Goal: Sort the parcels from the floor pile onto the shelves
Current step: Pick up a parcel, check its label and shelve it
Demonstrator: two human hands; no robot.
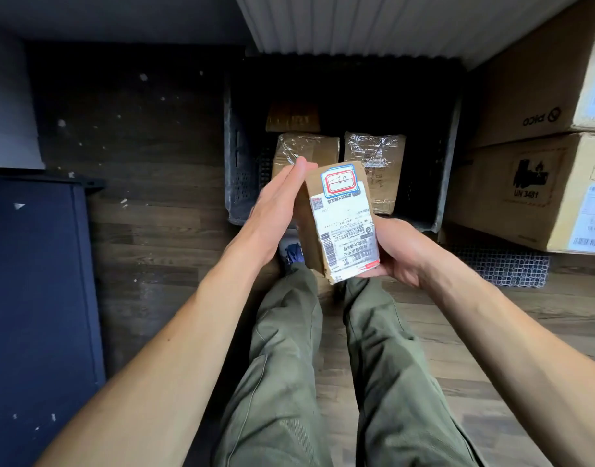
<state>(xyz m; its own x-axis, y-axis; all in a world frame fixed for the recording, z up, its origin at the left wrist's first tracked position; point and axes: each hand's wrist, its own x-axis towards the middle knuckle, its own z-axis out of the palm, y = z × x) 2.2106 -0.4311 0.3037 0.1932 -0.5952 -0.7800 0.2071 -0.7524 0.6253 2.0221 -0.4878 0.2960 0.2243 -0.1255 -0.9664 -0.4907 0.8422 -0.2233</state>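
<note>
The small parcel (340, 224) sits at the centre of the frame, tilted, its label side facing you, held between your two hands. Your left hand (276, 210) lies flat against its left face, fingers straight and pressed together, their tips reaching the top edge. Your right hand (402, 251) cups its lower right end, with the fingers curled under the box and mostly hidden. Just beyond, above centre, a dark crate (235, 163) holds three taped parcels (375, 160). Large cartons (532, 183) are stacked at the right edge, and a blue cabinet (36, 281) stands on the wooden floor (154, 230) at lower left.
</note>
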